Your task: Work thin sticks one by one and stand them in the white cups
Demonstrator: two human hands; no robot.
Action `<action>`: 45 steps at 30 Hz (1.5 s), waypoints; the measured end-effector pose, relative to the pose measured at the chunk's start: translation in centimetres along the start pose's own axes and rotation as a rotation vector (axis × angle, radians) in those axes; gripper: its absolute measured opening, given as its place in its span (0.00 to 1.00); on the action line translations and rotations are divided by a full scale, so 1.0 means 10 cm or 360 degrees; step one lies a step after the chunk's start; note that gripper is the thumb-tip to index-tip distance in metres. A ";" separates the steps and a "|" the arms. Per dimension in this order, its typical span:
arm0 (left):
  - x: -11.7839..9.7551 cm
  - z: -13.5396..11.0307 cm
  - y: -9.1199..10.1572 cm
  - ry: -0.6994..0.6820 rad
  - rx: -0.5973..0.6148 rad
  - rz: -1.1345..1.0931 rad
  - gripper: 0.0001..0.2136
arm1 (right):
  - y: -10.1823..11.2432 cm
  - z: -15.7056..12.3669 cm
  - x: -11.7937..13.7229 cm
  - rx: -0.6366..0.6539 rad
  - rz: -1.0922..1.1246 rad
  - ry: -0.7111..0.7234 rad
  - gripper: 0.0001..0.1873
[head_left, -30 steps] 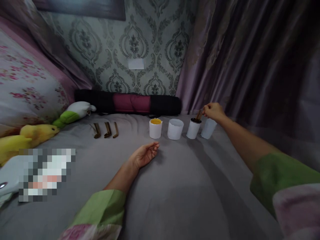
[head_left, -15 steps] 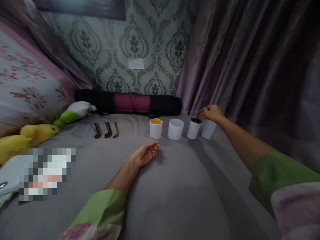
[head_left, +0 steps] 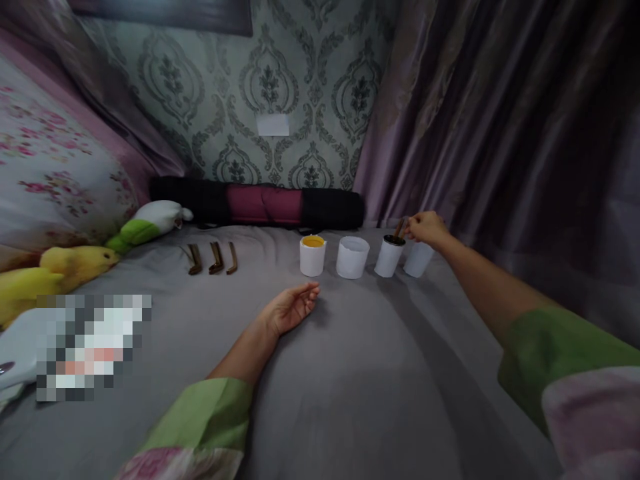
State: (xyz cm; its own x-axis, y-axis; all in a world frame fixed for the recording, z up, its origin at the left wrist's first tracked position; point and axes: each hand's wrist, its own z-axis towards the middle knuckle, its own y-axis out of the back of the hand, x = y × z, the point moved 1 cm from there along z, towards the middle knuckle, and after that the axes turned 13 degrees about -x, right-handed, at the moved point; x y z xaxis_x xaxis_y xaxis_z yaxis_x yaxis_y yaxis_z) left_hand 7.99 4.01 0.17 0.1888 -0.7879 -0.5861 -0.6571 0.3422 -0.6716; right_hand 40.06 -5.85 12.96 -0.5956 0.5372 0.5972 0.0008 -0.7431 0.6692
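My right hand [head_left: 428, 228] is at the back right, thumb and fingers pinched on a thin brown strip [head_left: 400, 227]. The strip's lower end is at the mouth of a white cup with a dark rim [head_left: 389, 260]. Partly behind that hand stands another white cup [head_left: 418, 260]. My left hand [head_left: 293, 309] rests on the grey sheet, palm turned up and inward, fingers loosely curled with nothing in them. Beyond it stand a white cup with a yellow inside [head_left: 312, 261] and a wider white cup [head_left: 352, 260].
Several bent brown strips [head_left: 215, 260] lie in three groups on the grey sheet [head_left: 350, 400]. A black and maroon rolled bundle [head_left: 265, 207] lies along the wall. Yellow and green plush toys [head_left: 75, 263] lie at left, near a blurred-out item [head_left: 95, 350]. A curtain [head_left: 475, 133] hangs at right.
The view has shifted very slightly. My right hand and the brown strip stay at the dark-rimmed cup, and my left hand has not visibly moved.
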 end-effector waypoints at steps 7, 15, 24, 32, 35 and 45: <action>0.00 -0.01 -0.01 -0.0013 0.0004 0.0006 0.05 | -0.08 0.06 -0.11 -0.0033 0.0010 -0.0040 0.11; -0.01 -0.02 -0.02 -0.0006 0.0000 -0.0008 0.05 | -0.07 0.05 -0.09 -0.0059 -0.0011 -0.0064 0.09; -0.01 -0.03 -0.03 -0.0009 -0.0040 0.0012 0.05 | -0.18 0.07 -0.09 0.0009 0.0065 -0.0118 0.10; -0.01 -0.03 -0.04 -0.0006 -0.0048 0.0006 0.05 | -0.27 0.15 -0.12 0.0015 0.0096 -0.0048 0.09; -0.01 -0.03 -0.04 -0.0001 -0.0034 0.0009 0.05 | -0.28 0.16 -0.14 0.0018 0.0090 -0.0030 0.09; 0.00 -0.03 -0.05 0.0018 -0.0008 -0.0005 0.05 | -0.20 0.06 -0.15 0.0047 0.0146 -0.0095 0.08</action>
State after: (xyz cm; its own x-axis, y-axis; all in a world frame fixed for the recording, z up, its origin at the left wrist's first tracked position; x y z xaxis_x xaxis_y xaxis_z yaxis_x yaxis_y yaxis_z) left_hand 8.07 3.74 0.63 0.1826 -0.7949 -0.5786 -0.6601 0.3371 -0.6713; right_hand 41.39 -4.96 11.03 -0.5432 0.4908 0.6812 0.0773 -0.7787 0.6227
